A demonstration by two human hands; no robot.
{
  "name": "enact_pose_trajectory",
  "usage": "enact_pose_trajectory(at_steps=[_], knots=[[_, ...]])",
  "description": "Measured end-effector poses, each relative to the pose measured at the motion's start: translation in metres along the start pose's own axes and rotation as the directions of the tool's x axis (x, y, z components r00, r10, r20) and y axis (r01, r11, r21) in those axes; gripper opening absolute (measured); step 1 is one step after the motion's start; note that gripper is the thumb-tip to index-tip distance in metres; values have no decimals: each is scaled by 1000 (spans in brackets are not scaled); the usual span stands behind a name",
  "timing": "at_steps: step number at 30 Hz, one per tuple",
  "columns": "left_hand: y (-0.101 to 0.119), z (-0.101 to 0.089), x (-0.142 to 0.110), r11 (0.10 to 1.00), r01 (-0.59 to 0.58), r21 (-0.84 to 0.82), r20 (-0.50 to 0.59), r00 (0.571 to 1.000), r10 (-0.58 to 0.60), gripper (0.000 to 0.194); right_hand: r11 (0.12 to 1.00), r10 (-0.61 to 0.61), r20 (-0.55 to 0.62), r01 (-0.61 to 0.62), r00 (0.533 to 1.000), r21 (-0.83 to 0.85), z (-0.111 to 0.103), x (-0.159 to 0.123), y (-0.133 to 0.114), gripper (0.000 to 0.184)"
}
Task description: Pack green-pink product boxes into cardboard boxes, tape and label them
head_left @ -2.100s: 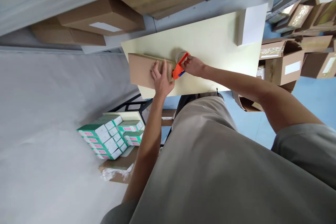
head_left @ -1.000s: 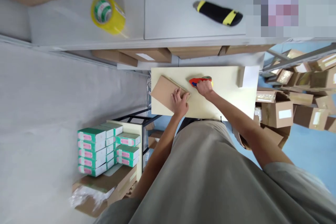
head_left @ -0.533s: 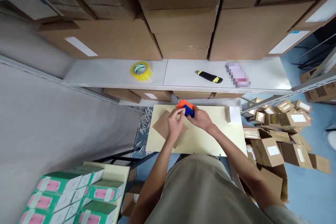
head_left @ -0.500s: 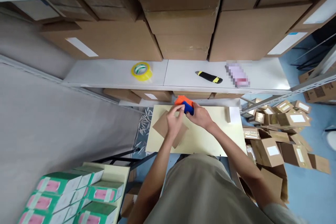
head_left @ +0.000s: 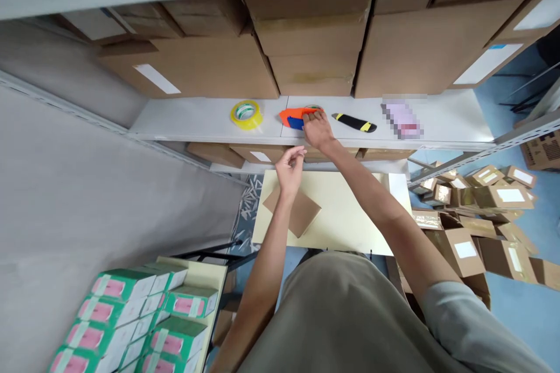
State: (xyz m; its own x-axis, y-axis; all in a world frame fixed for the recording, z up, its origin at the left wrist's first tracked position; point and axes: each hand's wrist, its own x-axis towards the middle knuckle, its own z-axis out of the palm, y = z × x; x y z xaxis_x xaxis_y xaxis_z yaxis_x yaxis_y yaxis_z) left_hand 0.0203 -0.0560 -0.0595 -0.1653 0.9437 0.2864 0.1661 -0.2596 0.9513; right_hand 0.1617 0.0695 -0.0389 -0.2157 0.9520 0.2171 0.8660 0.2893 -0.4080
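Observation:
My right hand (head_left: 318, 130) is closed around an orange and blue tape dispenser (head_left: 294, 119) at the shelf. Its fingers cover the dispenser's right end, and part of a roll shows behind them. Lower and to the left, my left hand (head_left: 290, 170) is raised over the table with its fingertips pinched together. Whatever may be between those fingertips is too small to make out. Below it, a brown cardboard piece (head_left: 304, 214) lies on the pale yellow table (head_left: 345, 210), partly behind my left wrist.
On the shelf (head_left: 196, 119) lie a yellow tape roll (head_left: 246, 115), a black and yellow utility knife (head_left: 354, 123) and a blurred purple item (head_left: 401, 119). Large cartons (head_left: 210, 67) stand behind. Green and pink boxes (head_left: 109, 287) are stacked lower left; cardboard boxes (head_left: 459, 250) are heaped right.
My right hand has carried the tape dispenser up and forward from above the table to the shelf. My left hand has come away from it, rising slightly. The view has shifted a little.

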Motion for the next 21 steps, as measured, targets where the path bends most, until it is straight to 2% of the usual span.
enact_pose_trajectory(at_steps=[3, 5, 7, 9, 11, 14, 17, 19, 21], knots=[[-40, -17, -43, 995, 77, 57, 83, 993, -82, 21, 997, 21, -107, -13, 994, 75, 18, -34, 10, 64], [-70, -32, -81, 978, 158, 138, 134, 975, -176, 23, 989, 57, -152, -35, 987, 144, 33, -75, 17, 66], [-96, -47, -123, 932, 245, 266, 149, 945, -291, 26, 968, 120, -142, -85, 982, 234, 55, -129, 25, 68], [-113, -57, -164, 876, 267, 400, 178, 915, -361, 33, 927, 205, -70, -171, 976, 333, 82, -192, 32, 70], [-122, -62, -196, 838, 213, 502, 255, 890, -379, 41, 864, 284, 53, -280, 957, 418, 110, -256, 37, 72], [-123, -62, -223, 788, 126, 603, 360, 838, -409, 48, 748, 353, 269, -444, 896, 494, 143, -331, 39, 77], [-120, -59, -228, 754, 125, 645, 376, 807, -456, 49, 645, 339, 451, -553, 825, 528, 156, -363, 35, 80], [-117, -58, -226, 751, 144, 644, 365, 805, -468, 50, 593, 299, 521, -584, 799, 555, 160, -362, 31, 81], [-114, -57, -223, 744, 159, 649, 345, 810, -474, 51, 546, 263, 559, -599, 786, 586, 166, -349, 25, 82]])
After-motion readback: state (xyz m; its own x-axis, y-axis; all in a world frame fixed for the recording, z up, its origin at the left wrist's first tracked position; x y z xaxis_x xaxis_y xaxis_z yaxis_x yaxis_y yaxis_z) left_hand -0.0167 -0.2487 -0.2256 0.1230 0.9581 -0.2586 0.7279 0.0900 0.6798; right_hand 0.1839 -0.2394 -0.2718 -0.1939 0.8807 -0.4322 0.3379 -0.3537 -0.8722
